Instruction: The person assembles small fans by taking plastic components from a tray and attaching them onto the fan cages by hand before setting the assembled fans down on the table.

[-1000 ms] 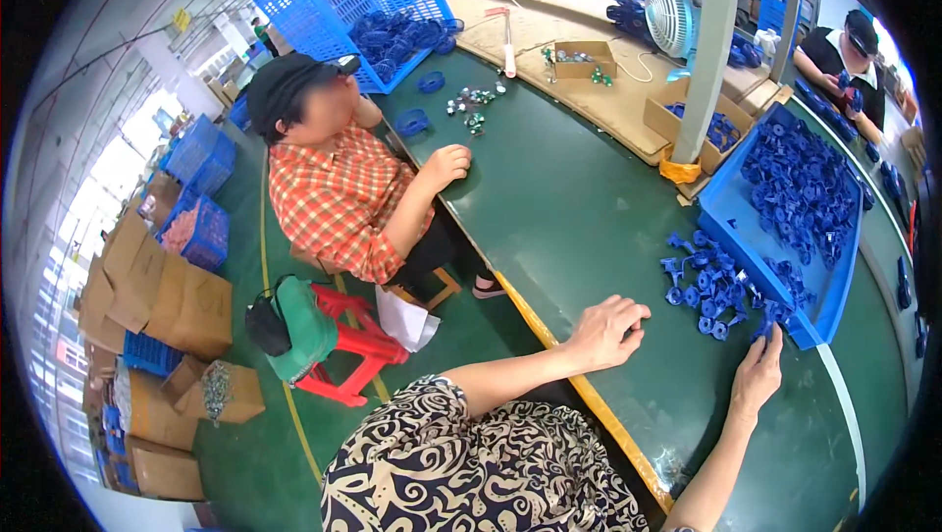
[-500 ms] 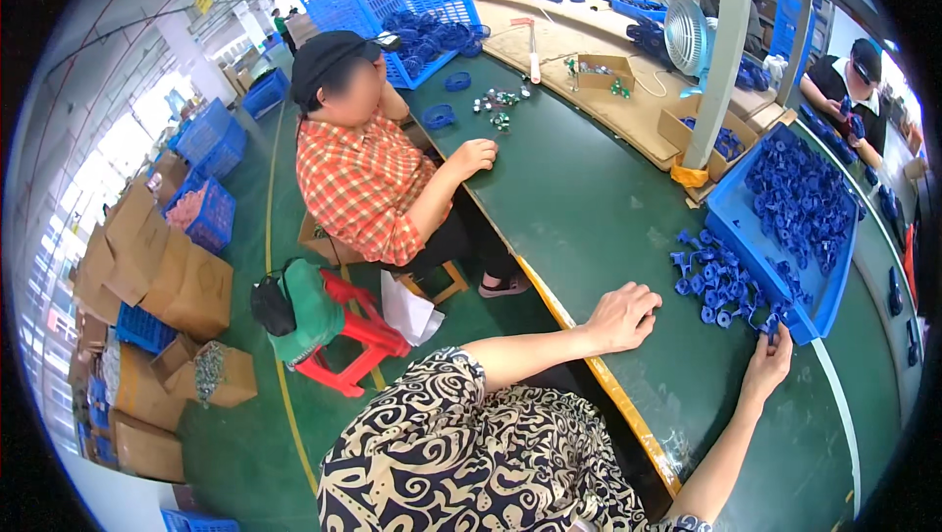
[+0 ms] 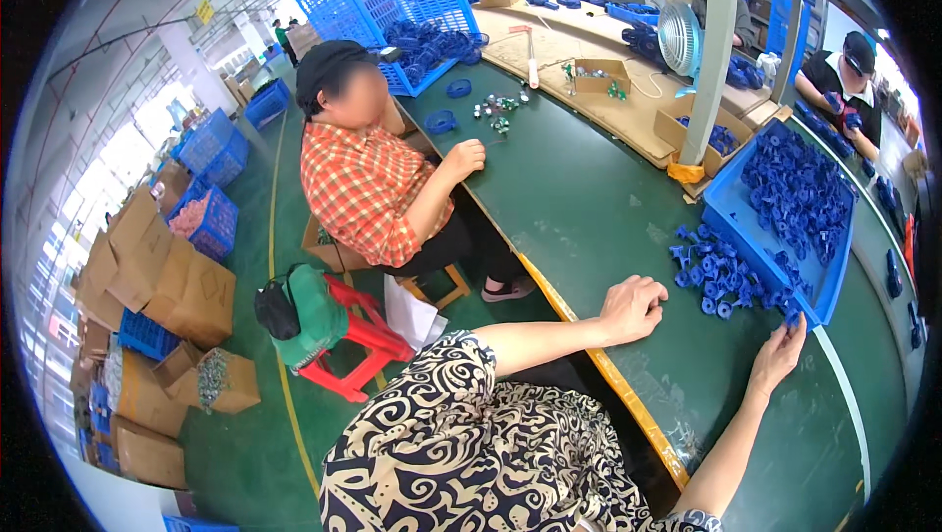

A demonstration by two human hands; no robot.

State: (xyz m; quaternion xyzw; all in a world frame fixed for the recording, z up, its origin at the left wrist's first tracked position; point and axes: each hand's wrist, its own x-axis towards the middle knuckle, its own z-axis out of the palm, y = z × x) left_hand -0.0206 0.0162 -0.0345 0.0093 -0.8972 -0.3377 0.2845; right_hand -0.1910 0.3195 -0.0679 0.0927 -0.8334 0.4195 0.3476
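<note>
My right hand [image 3: 778, 357] is at the near corner of a blue tray [image 3: 827, 308]. Its fingertips are closed on a small blue plastic part [image 3: 793, 317], mostly covered by the fingers. Beside it, a loose pile of similar blue plastic parts [image 3: 721, 272] lies on the green tabletop, against the tray's left side. More of these parts [image 3: 795, 193] fill the tray. Near the table's yellow-taped edge, my left hand [image 3: 633, 310] rests on the tabletop, left of the pile. Its fingers are loosely curled, and I see nothing in them.
A seated co-worker in a checked shirt [image 3: 358, 188] leans on the table at the left, near small green-and-silver pieces [image 3: 500, 105] and a blue crate [image 3: 392, 2]. A post [image 3: 708, 71] and a fan [image 3: 679, 38] stand beyond. A red stool [image 3: 365, 350] is beside me.
My right hand has shifted slightly right along the tray's corner, its fingertips still closed on a blue part. My left hand stays curled on the tabletop. The whole view has shifted a little.
</note>
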